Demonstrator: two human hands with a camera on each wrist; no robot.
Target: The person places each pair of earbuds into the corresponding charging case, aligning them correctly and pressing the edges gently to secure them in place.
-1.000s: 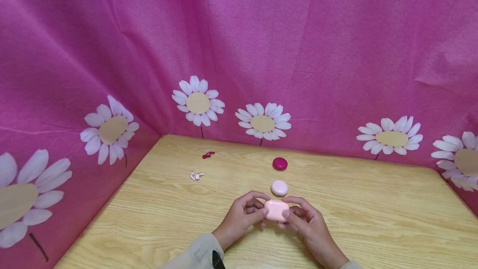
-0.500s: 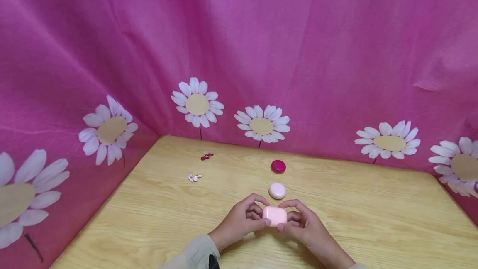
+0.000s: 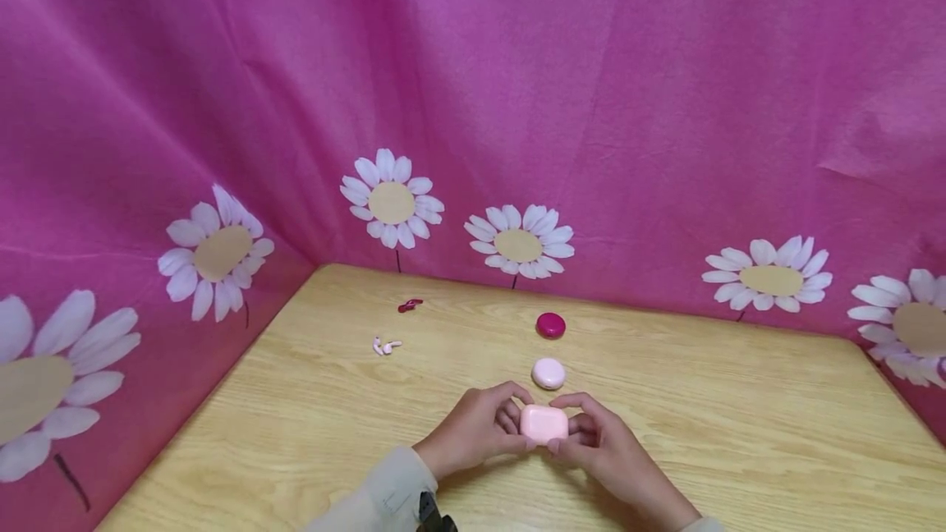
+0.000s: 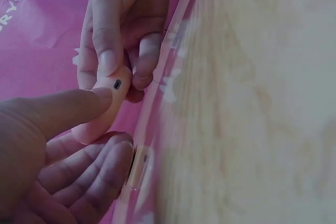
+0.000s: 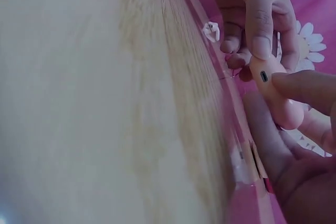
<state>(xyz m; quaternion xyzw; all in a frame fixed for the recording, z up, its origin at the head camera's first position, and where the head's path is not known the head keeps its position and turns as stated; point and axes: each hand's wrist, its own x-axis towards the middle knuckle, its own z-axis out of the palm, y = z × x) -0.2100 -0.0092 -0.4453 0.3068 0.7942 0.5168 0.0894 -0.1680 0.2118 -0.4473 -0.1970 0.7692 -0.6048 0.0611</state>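
Between both hands is a light pink, rounded earbud charging case, gripped at its two ends close over the table. My left hand pinches the left end, thumb at the near corner and index finger arched over the far edge. Mirroring it, my right hand pinches the right end. Both wrist views show the thumbs on either side of a small charging port in the case's edge. Just beyond the hands lies a paler pink round case, and behind that a magenta round case.
To the left on the wooden table lie a pair of pale pink earbuds and, farther back, dark red earbuds. A magenta cloth printed with daisies hangs behind and along the left side.
Both thumbs have slid from the case's upper face to its near edge, and the case sits slightly closer to me. The round cases and earbuds have stayed in place.
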